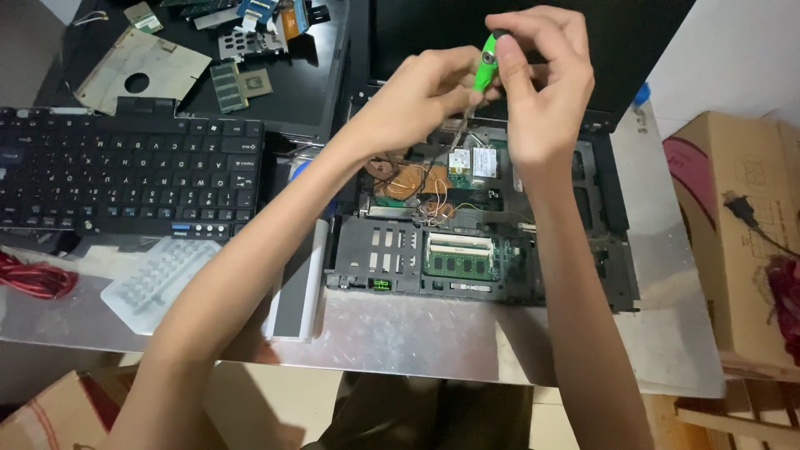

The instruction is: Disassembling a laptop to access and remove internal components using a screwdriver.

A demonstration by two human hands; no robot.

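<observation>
An opened black laptop base (pixel 612 250) lies on the metal table, its circuit boards, copper heat pipe (pixel 408 179) and green memory module (pixel 458 265) bared. Above its rear part both hands hold a screwdriver with a green handle (pixel 483 71), held upright with its shaft pointing down into the chassis. My right hand (pixel 542 83) pinches the top of the handle from above. Fingertips of my left hand (pixel 417 96) grip the lower handle from the left. The tip of the tool is hidden behind my left hand.
A detached black keyboard (pixel 125 179) lies at the left, a translucent key membrane (pixel 158 279) and a grey panel (pixel 298 287) in front of it. Loose boards and parts (pixel 237 83) sit at the back left. Cardboard boxes (pixel 733 233) stand at the right; red cable (pixel 33 279) far left.
</observation>
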